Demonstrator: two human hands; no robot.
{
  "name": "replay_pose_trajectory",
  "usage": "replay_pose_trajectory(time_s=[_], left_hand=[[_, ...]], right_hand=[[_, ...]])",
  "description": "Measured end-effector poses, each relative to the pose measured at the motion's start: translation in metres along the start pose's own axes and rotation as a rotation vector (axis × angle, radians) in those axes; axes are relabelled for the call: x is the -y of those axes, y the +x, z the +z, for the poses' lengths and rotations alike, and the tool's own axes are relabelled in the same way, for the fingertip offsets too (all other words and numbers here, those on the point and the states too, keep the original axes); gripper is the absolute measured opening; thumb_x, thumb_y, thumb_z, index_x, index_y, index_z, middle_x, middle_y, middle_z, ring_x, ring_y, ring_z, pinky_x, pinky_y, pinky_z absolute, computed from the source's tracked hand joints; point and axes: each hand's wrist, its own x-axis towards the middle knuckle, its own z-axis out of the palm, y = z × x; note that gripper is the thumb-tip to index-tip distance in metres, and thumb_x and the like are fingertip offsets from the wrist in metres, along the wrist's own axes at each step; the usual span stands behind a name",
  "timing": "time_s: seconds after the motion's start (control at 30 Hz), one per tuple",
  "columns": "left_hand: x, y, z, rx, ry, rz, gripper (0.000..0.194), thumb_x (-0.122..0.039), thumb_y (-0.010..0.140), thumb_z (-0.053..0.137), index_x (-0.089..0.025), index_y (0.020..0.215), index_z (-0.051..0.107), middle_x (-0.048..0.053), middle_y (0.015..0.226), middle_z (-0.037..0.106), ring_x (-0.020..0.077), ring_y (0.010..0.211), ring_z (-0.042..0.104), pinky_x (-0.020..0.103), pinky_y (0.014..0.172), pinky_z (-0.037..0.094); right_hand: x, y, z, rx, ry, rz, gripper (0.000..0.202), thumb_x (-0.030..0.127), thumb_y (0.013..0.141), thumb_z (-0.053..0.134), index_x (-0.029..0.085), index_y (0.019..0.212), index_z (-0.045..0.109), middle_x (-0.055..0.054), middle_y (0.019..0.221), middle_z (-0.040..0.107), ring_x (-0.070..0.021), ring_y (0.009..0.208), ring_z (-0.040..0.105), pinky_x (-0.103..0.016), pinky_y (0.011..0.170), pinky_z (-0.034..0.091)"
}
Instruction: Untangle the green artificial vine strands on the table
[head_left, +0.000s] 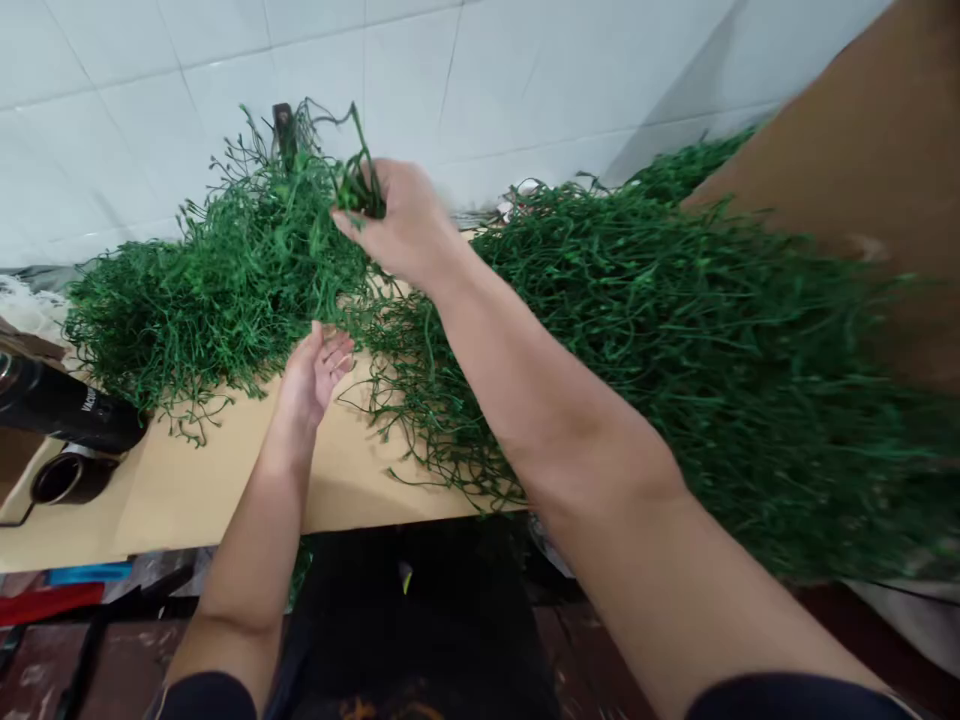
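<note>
Head view looks down on a tan worktop (225, 490) set against a white tiled wall (525, 80), with thin green plastic strands heaped across it. The right hand (401, 225) is raised over the far side of the worktop, its fingers curled shut around a small bunch of green strands (360, 185), which sticks up out of the fist and trails down toward the left pile (217, 285). That left pile lies along the back left of the worktop, loose sprigs straggling over its near edge. The left hand (315, 370) rests lower and nearer, palm up and fingers loosely spread, holding nothing; its fingertips lie just at the fringe of strands between the two heaps. A much larger right pile (675, 330) spreads from the middle of the worktop out to the right, passing under the right forearm. A brown cardboard sheet (862, 140) leans at the upper right, partly behind that pile. At the left edge a black bottle (67, 405) lies on its side, and just beside it stands a dark cup (64, 478).
</note>
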Motion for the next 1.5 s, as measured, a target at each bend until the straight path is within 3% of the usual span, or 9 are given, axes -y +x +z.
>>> replay_pose_trajectory(time_s=[0.17, 0.3, 0.4, 0.5, 0.7, 0.87, 1.0, 1.33, 1.5], left_hand=[[-0.005, 0.005, 0.015, 0.156, -0.04, -0.044, 0.058, -0.068, 0.08, 0.04, -0.016, 0.092, 0.063, 0.009, 0.085, 0.069, 0.0215, 0.092, 0.066, 0.031, 0.076, 0.054], [0.014, 0.007, 0.022, 0.084, 0.026, -0.1, 0.027, -0.041, 0.082, 0.056, -0.016, 0.091, 0.061, 0.003, 0.073, 0.067, 0.0161, 0.074, 0.066, 0.026, 0.065, 0.053], [0.026, 0.014, 0.018, -0.018, 0.075, -0.103, 0.015, -0.012, 0.072, 0.065, -0.016, 0.086, 0.06, -0.003, 0.06, 0.062, 0.01, 0.055, 0.06, 0.02, 0.051, 0.047], [0.026, 0.022, 0.011, -0.023, 0.029, -0.016, 0.008, -0.01, 0.073, 0.063, -0.015, 0.079, 0.061, -0.003, 0.061, 0.064, 0.0068, 0.053, 0.059, 0.017, 0.05, 0.045], [0.023, 0.026, 0.006, 0.014, 0.034, 0.036, 0.018, -0.034, 0.079, 0.062, -0.017, 0.083, 0.066, 0.001, 0.076, 0.069, 0.0053, 0.056, 0.057, 0.016, 0.055, 0.047], [0.037, 0.025, 0.007, 0.012, 0.192, 0.146, 0.026, -0.036, 0.067, 0.073, -0.018, 0.084, 0.065, 0.0, 0.082, 0.067, 0.007, 0.064, 0.055, 0.017, 0.055, 0.043], [0.039, 0.025, 0.004, -0.092, 0.269, 0.242, 0.024, -0.036, 0.069, 0.072, -0.018, 0.084, 0.065, 0.0, 0.085, 0.065, 0.0069, 0.068, 0.055, 0.017, 0.057, 0.042], [0.039, 0.019, 0.003, 0.041, 0.287, 0.309, 0.035, -0.038, 0.062, 0.075, -0.019, 0.089, 0.063, 0.003, 0.096, 0.066, 0.0119, 0.084, 0.06, 0.025, 0.081, 0.048], [0.024, 0.0, 0.004, -0.03, 0.421, 0.362, 0.031, -0.029, 0.064, 0.073, -0.02, 0.092, 0.064, 0.002, 0.098, 0.066, 0.0087, 0.079, 0.058, 0.02, 0.074, 0.047]], right_hand=[[-0.021, -0.077, 0.013, 0.197, -0.342, -0.149, 0.025, 0.007, 0.077, 0.047, 0.012, 0.1, 0.056, -0.013, 0.103, 0.054, -0.0222, 0.096, 0.052, -0.04, 0.086, 0.046], [-0.039, -0.111, 0.026, 0.276, -0.487, -0.076, 0.035, 0.011, 0.077, 0.054, 0.01, 0.112, 0.052, -0.017, 0.11, 0.046, -0.0281, 0.106, 0.046, -0.046, 0.087, 0.046], [-0.049, -0.112, 0.024, 0.265, -0.357, -0.045, 0.056, 0.022, 0.07, 0.069, 0.01, 0.12, 0.047, -0.017, 0.114, 0.041, -0.0297, 0.112, 0.043, -0.049, 0.093, 0.043], [-0.057, -0.105, 0.013, 0.352, -0.073, -0.064, 0.072, 0.036, 0.058, 0.079, 0.011, 0.118, 0.05, -0.014, 0.11, 0.044, -0.0251, 0.105, 0.047, -0.044, 0.092, 0.046], [-0.067, -0.099, 0.006, 0.373, 0.261, 0.127, 0.012, 0.024, 0.077, 0.056, 0.013, 0.081, 0.06, -0.003, 0.079, 0.057, -0.0116, 0.072, 0.052, -0.029, 0.07, 0.046], [-0.059, -0.111, 0.02, 0.378, 0.24, 0.11, 0.023, 0.029, 0.068, 0.068, 0.013, 0.084, 0.062, -0.004, 0.084, 0.06, -0.014, 0.079, 0.053, -0.029, 0.075, 0.043], [-0.056, -0.115, 0.027, 0.266, 0.161, 0.199, 0.015, 0.024, 0.079, 0.053, 0.013, 0.074, 0.062, -0.003, 0.072, 0.056, -0.0125, 0.071, 0.049, -0.028, 0.071, 0.04], [-0.061, -0.105, 0.047, 0.256, 0.342, 0.25, 0.011, 0.024, 0.07, 0.059, 0.015, 0.07, 0.054, -0.001, 0.071, 0.057, -0.0105, 0.067, 0.049, -0.027, 0.07, 0.041], [-0.078, -0.103, 0.049, 0.17, 0.84, 0.343, 0.013, 0.024, 0.07, 0.056, 0.018, 0.07, 0.044, 0.001, 0.067, 0.055, -0.0094, 0.067, 0.053, -0.026, 0.071, 0.043]])
